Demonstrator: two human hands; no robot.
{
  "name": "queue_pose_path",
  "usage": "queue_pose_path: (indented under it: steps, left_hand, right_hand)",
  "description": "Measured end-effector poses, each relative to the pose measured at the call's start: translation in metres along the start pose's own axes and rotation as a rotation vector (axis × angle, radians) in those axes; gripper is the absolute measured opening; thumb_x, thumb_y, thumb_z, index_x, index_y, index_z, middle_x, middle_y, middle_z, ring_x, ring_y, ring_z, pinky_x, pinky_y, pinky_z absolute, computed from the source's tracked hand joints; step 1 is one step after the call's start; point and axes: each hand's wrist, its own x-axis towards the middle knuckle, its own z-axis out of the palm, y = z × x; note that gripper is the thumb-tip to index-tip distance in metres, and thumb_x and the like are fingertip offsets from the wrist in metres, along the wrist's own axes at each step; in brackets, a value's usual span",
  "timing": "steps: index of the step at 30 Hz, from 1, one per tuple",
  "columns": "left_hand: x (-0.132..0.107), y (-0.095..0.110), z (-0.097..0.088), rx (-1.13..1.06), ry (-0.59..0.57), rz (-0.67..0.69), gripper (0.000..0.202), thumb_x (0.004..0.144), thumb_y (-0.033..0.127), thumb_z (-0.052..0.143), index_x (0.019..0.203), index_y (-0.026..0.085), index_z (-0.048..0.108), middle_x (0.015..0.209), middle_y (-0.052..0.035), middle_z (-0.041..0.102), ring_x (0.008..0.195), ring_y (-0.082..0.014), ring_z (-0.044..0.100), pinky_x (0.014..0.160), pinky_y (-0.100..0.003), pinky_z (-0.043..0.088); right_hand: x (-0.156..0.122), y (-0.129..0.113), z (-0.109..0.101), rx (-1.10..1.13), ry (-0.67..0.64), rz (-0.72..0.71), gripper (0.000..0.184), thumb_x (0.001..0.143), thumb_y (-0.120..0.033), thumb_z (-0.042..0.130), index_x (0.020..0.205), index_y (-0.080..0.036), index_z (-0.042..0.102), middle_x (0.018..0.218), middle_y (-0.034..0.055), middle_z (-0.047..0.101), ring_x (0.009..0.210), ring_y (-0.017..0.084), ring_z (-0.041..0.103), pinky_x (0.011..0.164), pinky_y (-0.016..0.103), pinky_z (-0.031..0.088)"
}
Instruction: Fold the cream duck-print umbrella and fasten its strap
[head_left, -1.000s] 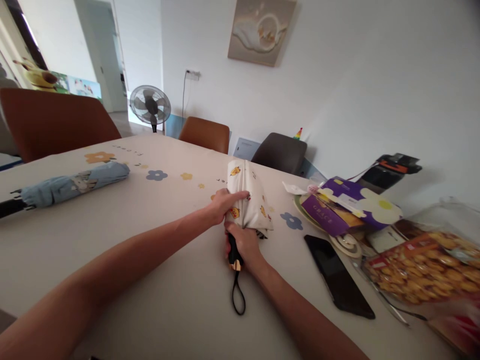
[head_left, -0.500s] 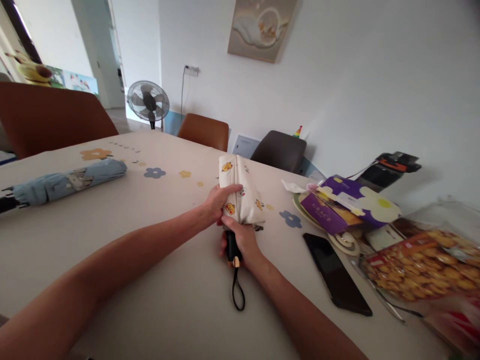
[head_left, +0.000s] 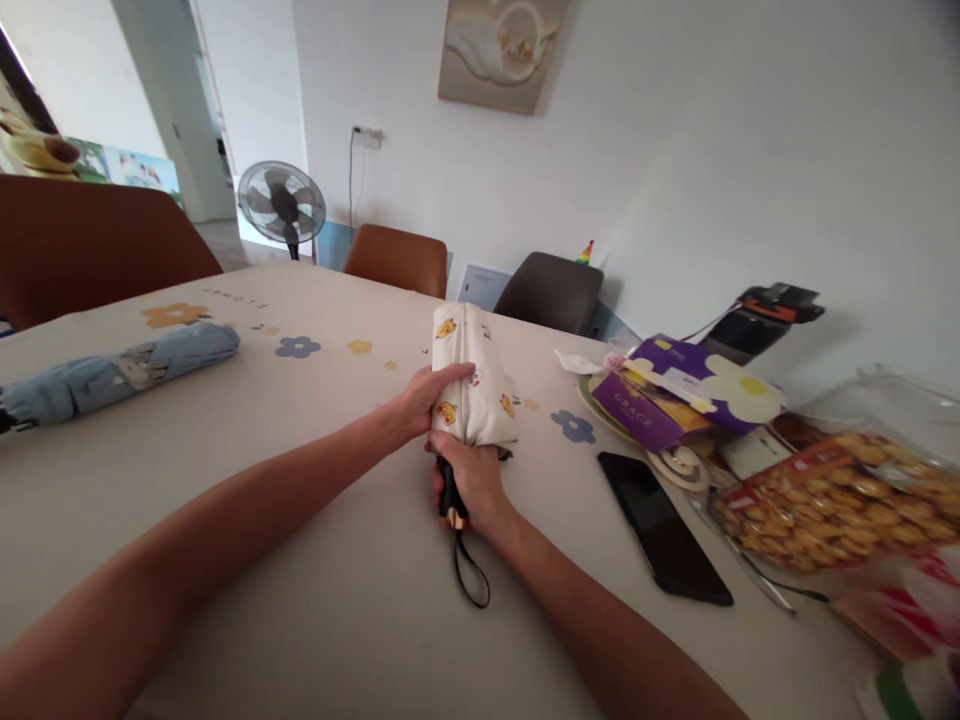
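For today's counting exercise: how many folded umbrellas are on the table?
2. A cream umbrella is in the middle, left hand on its canopy, right hand on its handle. A blue umbrella lies at the picture's left edge, partly cut off. None seems hidden.

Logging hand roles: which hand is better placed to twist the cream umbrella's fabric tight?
Probably left. The left hand wraps the fabric of the cream umbrella, while the right hand is closed on its black handle, steadying it.

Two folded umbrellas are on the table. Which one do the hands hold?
The cream umbrella with small cartoon prints: the left hand wraps its canopy, the right hand grips its handle. The blue umbrella lies untouched at the left.
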Motion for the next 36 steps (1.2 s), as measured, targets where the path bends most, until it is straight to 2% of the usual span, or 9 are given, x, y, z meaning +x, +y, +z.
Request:
queue_pose_path:
  steps: [4, 6, 11, 12, 14, 19, 23, 30, 36]
  left_hand:
    - [-0.009, 0.007, 0.005, 0.122, -0.235, 0.114, 0.036, 0.066, 0.034, 0.071, 0.093, 0.012, 0.062, 0.089, -0.0132, 0.068, 0.083, -0.0253, 0.064, 0.077, -0.037, 0.052]
    - [-0.009, 0.008, 0.004, 0.220, -0.208, 0.223, 0.038, 0.068, 0.038, 0.069, 0.098, 0.015, 0.061, 0.095, -0.0112, 0.067, 0.089, -0.0254, 0.063, 0.079, -0.035, 0.050]
    - [0.011, 0.005, -0.019, 0.409, 0.465, 0.285, 0.044, 0.063, 0.035, 0.071, 0.100, 0.017, 0.053, 0.111, -0.0137, 0.059, 0.114, -0.0279, 0.050, 0.091, -0.033, 0.041]
    - [0.016, 0.005, -0.023, 0.433, 0.541, 0.297, 0.046, 0.061, 0.031, 0.072, 0.100, 0.017, 0.052, 0.116, -0.0146, 0.056, 0.119, -0.0281, 0.046, 0.095, -0.034, 0.038]
    - [0.022, 0.005, -0.029, 0.534, 0.557, 0.377, 0.046, 0.060, 0.023, 0.070, 0.102, 0.018, 0.050, 0.123, -0.0142, 0.051, 0.124, -0.0272, 0.040, 0.102, -0.036, 0.030]
    - [0.017, 0.004, -0.017, 0.839, 0.330, 0.598, 0.030, 0.065, 0.015, 0.061, 0.094, 0.020, 0.057, 0.112, -0.0079, 0.058, 0.111, -0.0233, 0.049, 0.101, -0.036, 0.031]
    - [0.012, 0.002, 0.011, 1.004, 0.102, 0.617, 0.021, 0.068, 0.016, 0.057, 0.087, 0.022, 0.063, 0.098, -0.0036, 0.063, 0.098, -0.0216, 0.055, 0.096, -0.034, 0.036]
    - [0.055, -0.022, 0.057, 1.292, -0.438, 0.666, 0.025, 0.057, 0.008, 0.060, 0.072, 0.027, 0.068, 0.078, -0.0008, 0.067, 0.083, -0.0191, 0.060, 0.081, -0.027, 0.044]
    - [0.074, -0.044, 0.068, 1.360, -0.481, 0.564, 0.023, 0.047, 0.002, 0.064, 0.052, 0.025, 0.063, 0.053, -0.0010, 0.053, 0.073, -0.0217, 0.059, 0.080, -0.029, 0.043]
  right_hand:
    - [-0.006, 0.004, 0.008, -0.093, 0.147, -0.169, 0.033, 0.075, -0.037, 0.053, 0.049, -0.018, 0.045, 0.032, -0.0022, 0.043, 0.029, 0.010, 0.042, 0.030, 0.021, 0.036]
    - [-0.005, 0.004, 0.007, -0.099, 0.110, -0.186, 0.033, 0.076, -0.036, 0.053, 0.049, -0.018, 0.045, 0.033, -0.0021, 0.044, 0.029, 0.010, 0.043, 0.031, 0.021, 0.038]
    - [0.004, -0.003, -0.001, 0.032, -0.027, 0.090, 0.022, 0.074, -0.034, 0.055, 0.061, -0.017, 0.048, 0.036, -0.0025, 0.047, 0.027, 0.013, 0.043, 0.026, 0.025, 0.037]
    - [0.006, -0.005, -0.002, 0.068, -0.047, 0.138, 0.022, 0.075, -0.033, 0.056, 0.062, -0.017, 0.049, 0.037, -0.0026, 0.047, 0.027, 0.013, 0.042, 0.026, 0.025, 0.037]
    - [0.009, -0.008, -0.004, 0.138, -0.077, 0.195, 0.022, 0.076, -0.032, 0.056, 0.064, -0.015, 0.050, 0.038, -0.0031, 0.046, 0.028, 0.010, 0.040, 0.028, 0.023, 0.039]
    - [0.015, -0.014, -0.010, 0.245, -0.163, 0.298, 0.025, 0.081, -0.032, 0.052, 0.064, -0.014, 0.050, 0.039, -0.0037, 0.044, 0.030, 0.008, 0.039, 0.031, 0.021, 0.040]
    - [0.015, -0.011, -0.012, 0.294, -0.204, 0.289, 0.023, 0.081, -0.031, 0.052, 0.066, -0.014, 0.050, 0.044, -0.0036, 0.046, 0.033, 0.008, 0.041, 0.033, 0.021, 0.041]
    - [0.012, -0.012, -0.012, 0.328, -0.185, 0.279, 0.014, 0.078, -0.025, 0.052, 0.069, -0.015, 0.048, 0.050, -0.0036, 0.046, 0.036, 0.008, 0.042, 0.033, 0.021, 0.041]
    - [0.011, -0.013, -0.011, 0.358, -0.169, 0.239, 0.008, 0.079, -0.018, 0.049, 0.071, -0.016, 0.047, 0.053, -0.0033, 0.047, 0.038, 0.008, 0.044, 0.035, 0.022, 0.043]
